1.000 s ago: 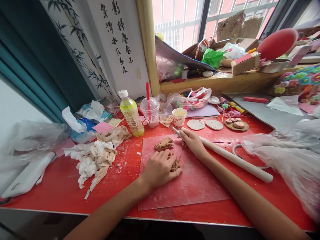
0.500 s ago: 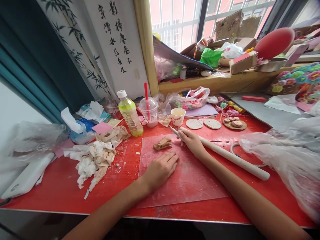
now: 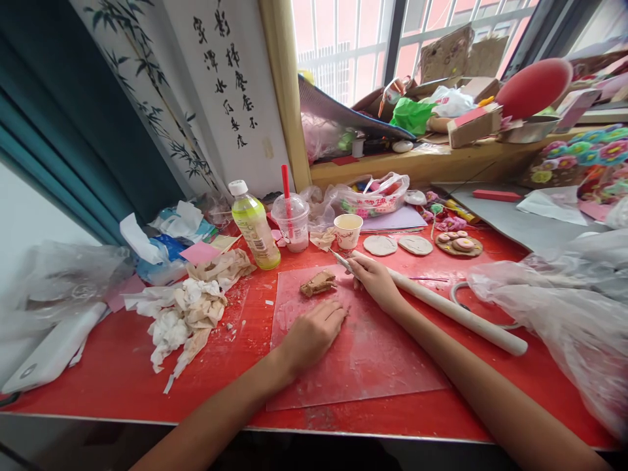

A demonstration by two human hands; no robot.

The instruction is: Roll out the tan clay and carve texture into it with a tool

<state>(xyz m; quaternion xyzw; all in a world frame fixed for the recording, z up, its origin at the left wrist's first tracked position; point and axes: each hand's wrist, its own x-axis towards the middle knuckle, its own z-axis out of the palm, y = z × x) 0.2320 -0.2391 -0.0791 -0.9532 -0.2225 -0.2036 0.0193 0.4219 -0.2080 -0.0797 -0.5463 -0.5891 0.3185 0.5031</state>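
**Soft clay under a flat palm**

The left hand (image 3: 314,333) lies palm down on the mat (image 3: 373,353), fingers together and flat, pressing on something hidden beneath it; whether clay sits under the palm cannot be told. The right hand (image 3: 375,278) rests at the mat's far edge, its fingers closed round a thin pointed tool (image 3: 339,260), tip aimed toward the paper cup (image 3: 348,230).

A clay lump (image 3: 318,284) lies on the mat just beyond the left hand, between the two hands but touching neither. It is brown, ragged and torn-edged, with a matte, slightly crumbly face. It is probably soft and light, easily dented, and may stick a little; a gentle pinch across its broad sides would suit it better than a squeeze at the thin ends, which could tear off.

The mat is a translucent, smooth plastic sheet, dusted white, on the glossy red table (image 3: 122,366). A long white roller (image 3: 456,311), stiff and round, lies just beside the right forearm. Three flattened clay discs (image 3: 380,244) sit behind it, thin and likely fragile.
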